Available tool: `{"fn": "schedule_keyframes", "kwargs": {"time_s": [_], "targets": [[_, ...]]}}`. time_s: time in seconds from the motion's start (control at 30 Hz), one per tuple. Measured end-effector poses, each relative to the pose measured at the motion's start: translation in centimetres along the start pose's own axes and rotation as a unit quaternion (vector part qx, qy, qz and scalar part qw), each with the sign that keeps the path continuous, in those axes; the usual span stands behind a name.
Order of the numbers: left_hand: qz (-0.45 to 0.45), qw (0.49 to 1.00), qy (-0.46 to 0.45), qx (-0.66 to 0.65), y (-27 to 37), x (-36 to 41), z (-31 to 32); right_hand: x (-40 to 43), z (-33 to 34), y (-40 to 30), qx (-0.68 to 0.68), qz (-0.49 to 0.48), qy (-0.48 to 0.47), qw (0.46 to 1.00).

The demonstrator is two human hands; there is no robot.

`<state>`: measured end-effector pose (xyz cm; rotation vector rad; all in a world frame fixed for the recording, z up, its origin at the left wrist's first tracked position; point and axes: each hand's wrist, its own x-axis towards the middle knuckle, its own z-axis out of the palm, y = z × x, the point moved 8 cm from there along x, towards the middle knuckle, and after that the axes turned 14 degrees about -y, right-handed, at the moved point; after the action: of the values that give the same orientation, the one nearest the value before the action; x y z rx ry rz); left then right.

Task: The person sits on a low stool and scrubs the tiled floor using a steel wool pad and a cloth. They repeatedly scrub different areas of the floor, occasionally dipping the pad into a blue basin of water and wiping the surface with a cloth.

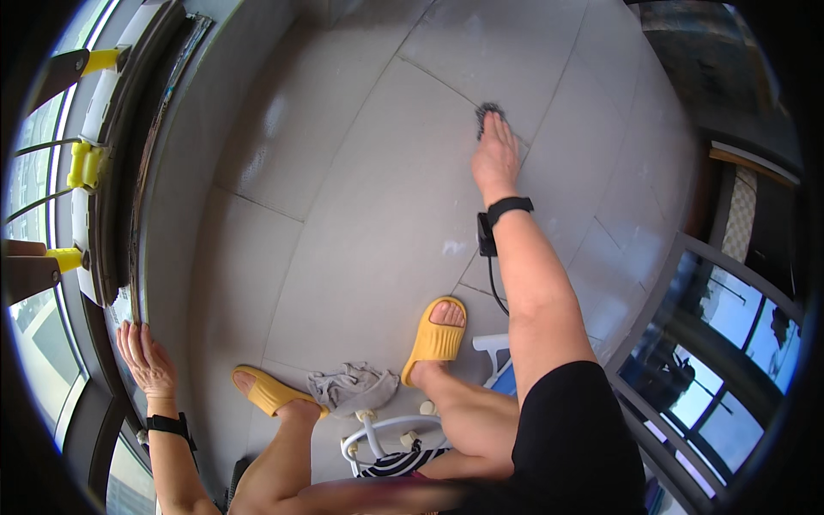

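My right hand point(497, 158) is stretched forward over the grey tiled floor point(360, 212). Under its fingertips is a dark scouring pad, seemingly steel wool point(489, 116), held against a tile near a joint. Most of the pad is covered by the fingers. To the left, my left hand point(147, 360) rests with extended fingers on the low window ledge point(122, 309) and holds nothing. A crumpled grey cloth point(354, 387) lies on the floor between my feet, which wear yellow slippers point(439, 331).
Behind the cloth stands a low white-framed stool point(393, 421). A white-and-blue tool point(492, 344), perhaps a squeegee, lies by my right leg. Flat boards or cartons point(122, 193) and yellow-and-black equipment point(84, 165) line the window side. A framed glass panel point(708, 347) is at the right.
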<state>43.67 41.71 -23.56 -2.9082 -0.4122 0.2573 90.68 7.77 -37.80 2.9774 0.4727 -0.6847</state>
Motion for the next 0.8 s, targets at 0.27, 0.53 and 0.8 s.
{"fn": "schedule_keyframes", "kwargs": {"time_s": [0.27, 0.53, 0.8], "targets": [[0.014, 1.0, -0.002, -0.014, 0.6, 0.6, -0.1, 2.1, -1.5, -2.6, -0.017, -0.071, 0.089, 0.993], [-0.001, 1.0, -0.013, 0.0, 0.4, 0.5, -0.2, -1.0, -1.2, 6.2, -0.059, 0.047, 0.012, 0.997], [0.016, 1.0, -0.013, -0.011, 0.8, 0.6, 0.1, 4.4, -2.1, -8.8, -0.013, -0.096, 0.071, 0.993]]}}
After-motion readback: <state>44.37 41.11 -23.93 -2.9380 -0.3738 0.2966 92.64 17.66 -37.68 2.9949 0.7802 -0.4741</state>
